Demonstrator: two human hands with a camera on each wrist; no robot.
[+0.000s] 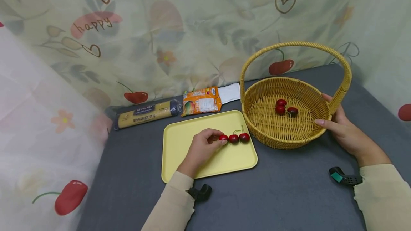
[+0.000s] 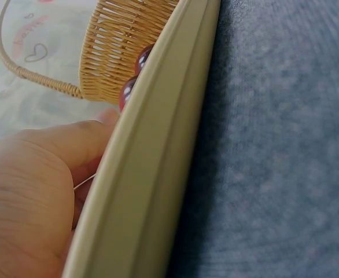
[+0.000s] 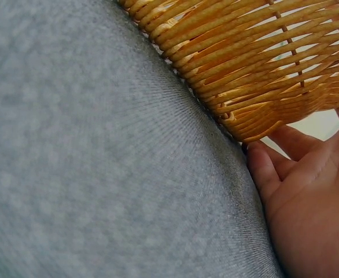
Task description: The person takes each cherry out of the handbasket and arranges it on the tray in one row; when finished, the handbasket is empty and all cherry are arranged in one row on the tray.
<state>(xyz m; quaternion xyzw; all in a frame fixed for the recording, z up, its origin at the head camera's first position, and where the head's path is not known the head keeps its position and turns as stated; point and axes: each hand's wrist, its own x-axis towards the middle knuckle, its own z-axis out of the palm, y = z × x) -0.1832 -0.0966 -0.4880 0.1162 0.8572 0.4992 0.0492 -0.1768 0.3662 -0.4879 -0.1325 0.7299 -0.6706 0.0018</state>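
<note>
On the yellow tray (image 1: 179, 152), three dark red cherries form a short row near the right side. My left hand (image 1: 202, 149) pinches the leftmost cherry (image 1: 223, 138) between thumb and fingers. Beside it lie the middle cherry (image 1: 234, 138) and the right cherry (image 1: 244, 137), stems upward. The wicker basket (image 1: 276, 143) stands right of the tray with three cherries (image 1: 280, 110) on its floor. My right hand (image 1: 348, 136) grips the basket's right rim, thumb over the inside and fingers outside. In the left wrist view, the tray's edge (image 2: 140, 150) hides the left fingertips.
Behind the tray lie a spaghetti pack (image 1: 144, 113), an orange packet (image 1: 201, 101) and a white packet (image 1: 229, 93). The basket's tall handle (image 1: 295, 44) arches over its bowl. A printed curtain (image 1: 199, 38) hangs at the back of the grey table (image 1: 257, 195).
</note>
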